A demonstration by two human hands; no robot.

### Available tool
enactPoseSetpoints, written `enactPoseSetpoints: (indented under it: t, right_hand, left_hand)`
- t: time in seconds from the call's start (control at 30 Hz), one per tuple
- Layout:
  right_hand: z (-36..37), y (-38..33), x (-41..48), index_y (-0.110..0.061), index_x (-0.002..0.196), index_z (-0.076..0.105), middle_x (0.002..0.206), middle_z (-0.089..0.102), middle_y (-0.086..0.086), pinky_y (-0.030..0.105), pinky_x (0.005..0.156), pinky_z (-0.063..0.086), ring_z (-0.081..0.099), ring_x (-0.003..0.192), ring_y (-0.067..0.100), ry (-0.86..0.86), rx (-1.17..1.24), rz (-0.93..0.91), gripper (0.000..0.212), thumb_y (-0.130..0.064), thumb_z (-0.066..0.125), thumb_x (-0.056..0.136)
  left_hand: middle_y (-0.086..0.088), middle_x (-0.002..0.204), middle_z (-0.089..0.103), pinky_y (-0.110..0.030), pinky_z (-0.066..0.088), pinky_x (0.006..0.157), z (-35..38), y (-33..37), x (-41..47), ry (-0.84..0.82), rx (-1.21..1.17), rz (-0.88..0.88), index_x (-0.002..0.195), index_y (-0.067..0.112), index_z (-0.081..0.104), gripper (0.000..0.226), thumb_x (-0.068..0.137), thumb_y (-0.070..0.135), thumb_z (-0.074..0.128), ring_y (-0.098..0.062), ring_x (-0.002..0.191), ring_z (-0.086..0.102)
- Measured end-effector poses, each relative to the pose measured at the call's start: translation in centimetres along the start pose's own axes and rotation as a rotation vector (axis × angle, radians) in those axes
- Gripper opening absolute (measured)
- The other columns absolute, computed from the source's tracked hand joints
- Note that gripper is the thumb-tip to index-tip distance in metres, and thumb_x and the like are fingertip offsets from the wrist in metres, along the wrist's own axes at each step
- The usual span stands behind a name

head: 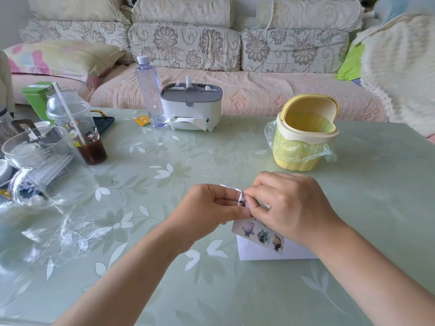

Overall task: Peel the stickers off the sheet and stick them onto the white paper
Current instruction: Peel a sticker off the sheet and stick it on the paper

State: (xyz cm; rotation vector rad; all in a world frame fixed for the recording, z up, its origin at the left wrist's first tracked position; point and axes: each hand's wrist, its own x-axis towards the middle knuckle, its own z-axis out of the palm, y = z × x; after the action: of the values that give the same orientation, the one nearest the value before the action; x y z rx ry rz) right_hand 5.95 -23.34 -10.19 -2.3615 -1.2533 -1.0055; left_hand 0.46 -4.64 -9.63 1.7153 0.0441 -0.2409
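Peeling is the step in hand: my left grip [211, 205] pinches the sticker sheet [256, 234] by its top edge, over the white paper [259, 254] on the surface [164, 161], while my right grip [289, 205] pinches a sticker [242, 203] there. Next, I judge, comes a slow pull free, then pressing it onto bare paper.

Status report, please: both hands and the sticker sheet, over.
Left hand pinches sticker sheet, top bent up. Right hand picks at its upper edge. White paper lies under it, no sticker visible there. Yellow bin behind, clear of hands.
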Motion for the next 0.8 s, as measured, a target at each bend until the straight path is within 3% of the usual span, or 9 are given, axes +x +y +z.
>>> enactPoseSetpoints:
  t: [0.13, 0.2, 0.23, 0.33, 0.4, 0.5, 0.67, 0.8]
  right_hand:
    - [0.0, -0.3, -0.1, -0.019, 0.074, 0.074, 0.07, 0.062, -0.005, 0.031, 0.045, 0.042, 0.054, 0.054, 0.019, 0.051, 0.059, 0.081, 0.02, -0.021, 0.063, 0.091]
    - [0.1, -0.4, -0.2, -0.022, 0.076, 0.075, 0.072, 0.064, -0.01, 0.028, 0.044, 0.042, 0.053, 0.053, 0.013, 0.036, 0.147, 0.172, 0.016, -0.024, 0.065, 0.089]
    - [0.2, -0.4, -0.3, -0.024, 0.076, 0.074, 0.073, 0.063, -0.013, 0.025, 0.045, 0.04, 0.05, 0.052, 0.007, 0.013, 0.18, 0.215, 0.015, -0.025, 0.066, 0.088]
    - [0.5, -0.7, -0.5, -0.03, 0.074, 0.067, 0.074, 0.056, -0.02, 0.017, 0.049, 0.034, 0.043, 0.054, -0.005, -0.054, 0.223, 0.344, 0.013, -0.025, 0.068, 0.086]
    - [0.7, -0.9, -0.5, -0.03, 0.076, 0.067, 0.075, 0.058, -0.019, 0.019, 0.051, 0.037, 0.044, 0.055, -0.006, -0.062, 0.233, 0.404, 0.014, -0.023, 0.07, 0.087]
    - [0.9, -1.4, -0.4, -0.029, 0.077, 0.067, 0.074, 0.058, -0.018, 0.011, 0.054, 0.034, 0.049, 0.059, -0.005, -0.058, 0.238, 0.446, 0.013, -0.022, 0.069, 0.088]
    - [0.9, -1.5, 0.0, -0.029, 0.076, 0.066, 0.072, 0.06, -0.027, 0.016, 0.055, 0.037, 0.054, 0.054, 0.014, -0.136, 0.469, 0.584, 0.016, -0.025, 0.064, 0.092]
    - [0.5, -1.7, -0.1, -0.031, 0.087, 0.07, 0.082, 0.062, -0.019, 0.019, 0.051, 0.035, 0.047, 0.056, 0.003, -0.089, 0.225, 0.399, 0.008, -0.038, 0.068, 0.088]
  left_hand:
    - [-0.004, 0.094, 0.078, -0.017, 0.046, 0.062, -0.1, -0.1, 0.1, 0.025, -0.003, 0.026, 0.096, 0.015, 0.076, 0.015, 0.086, 0.004, 0.074, -0.011, 0.075, 0.067]
    - [-0.007, 0.097, 0.077, -0.031, 0.058, 0.076, 0.0, -0.4, 0.3, 0.059, 0.04, 0.044, 0.097, 0.014, 0.074, 0.015, 0.087, 0.003, 0.072, -0.026, 0.086, 0.071]
    - [-0.007, 0.098, 0.076, -0.039, 0.056, 0.086, 0.1, -0.5, 0.3, 0.076, 0.076, 0.053, 0.096, 0.015, 0.074, 0.015, 0.087, 0.004, 0.071, -0.03, 0.093, 0.07]
    - [-0.006, 0.097, 0.074, -0.044, 0.054, 0.088, 0.3, -0.7, 0.5, 0.117, 0.158, 0.07, 0.094, 0.02, 0.073, 0.014, 0.086, 0.009, 0.071, -0.024, 0.08, 0.065]
    - [-0.003, 0.092, 0.073, -0.041, 0.054, 0.079, 0.3, -0.7, 0.5, 0.122, 0.164, 0.074, 0.091, 0.022, 0.072, 0.014, 0.085, 0.01, 0.071, -0.015, 0.075, 0.059]
    - [0.0, 0.087, 0.072, -0.03, 0.047, 0.071, 0.2, -0.7, 0.5, 0.109, 0.158, 0.076, 0.089, 0.022, 0.071, 0.014, 0.085, 0.009, 0.069, -0.012, 0.071, 0.057]
    - [0.014, 0.071, 0.059, -0.017, 0.043, 0.062, 0.0, -0.8, 0.6, 0.132, 0.223, 0.087, 0.089, 0.023, 0.069, 0.02, 0.085, 0.005, 0.063, -0.008, 0.064, 0.051]
    - [0.003, 0.08, 0.066, -0.02, 0.043, 0.064, 0.1, -0.9, 0.6, 0.136, 0.196, 0.125, 0.096, 0.021, 0.071, 0.016, 0.086, 0.01, 0.066, -0.01, 0.067, 0.052]
